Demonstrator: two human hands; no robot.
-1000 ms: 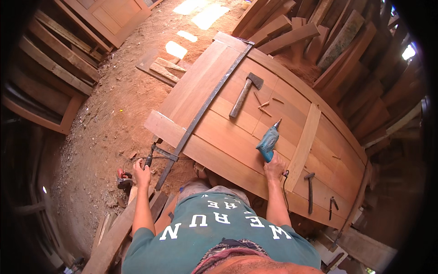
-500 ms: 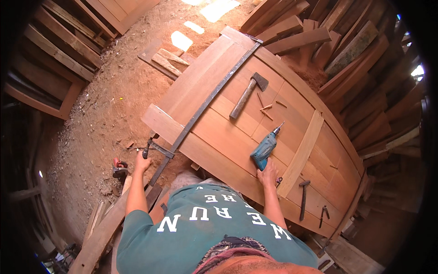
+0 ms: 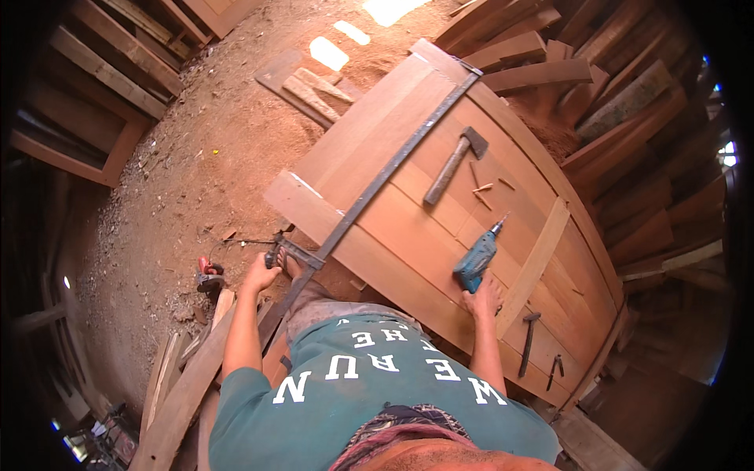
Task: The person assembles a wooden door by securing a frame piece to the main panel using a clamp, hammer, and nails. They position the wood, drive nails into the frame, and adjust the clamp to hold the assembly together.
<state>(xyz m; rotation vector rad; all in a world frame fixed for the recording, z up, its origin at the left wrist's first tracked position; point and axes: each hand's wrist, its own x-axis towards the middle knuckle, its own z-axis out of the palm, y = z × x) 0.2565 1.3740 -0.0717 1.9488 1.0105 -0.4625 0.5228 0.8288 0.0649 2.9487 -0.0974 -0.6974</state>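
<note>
A wooden door panel (image 3: pixel 369 251) lies in front of me with a long metal bar clamp (image 3: pixel 400 151) across it. My left hand (image 3: pixel 262 273) is closed around the dark screw handle (image 3: pixel 271 258) at the clamp's near end, off the panel's left edge. Over the panel's middle, my right hand (image 3: pixel 484 297) grips a teal power drill (image 3: pixel 476 263) by its handle, bit pointing away and to the right. Beyond the drill lie a hatchet (image 3: pixel 455 166) and several small wooden pegs (image 3: pixel 483 188). A hammer (image 3: pixel 528 343) and pincers (image 3: pixel 555 370) rest to the right of my forearm.
Stacked planks (image 3: pixel 628 102) lean along the right side. Wooden frames (image 3: pixel 118 149) stand at the far left. A red and black power tool (image 3: pixel 209 275) sits on the dirt floor (image 3: pixel 204 173), and loose boards (image 3: pixel 188 385) lie beside my left arm.
The view has shifted, so the panel and tools appear farther right. My left hand stays on the clamp handle, my right hand on the drill. A foot now shows by the clamp.
</note>
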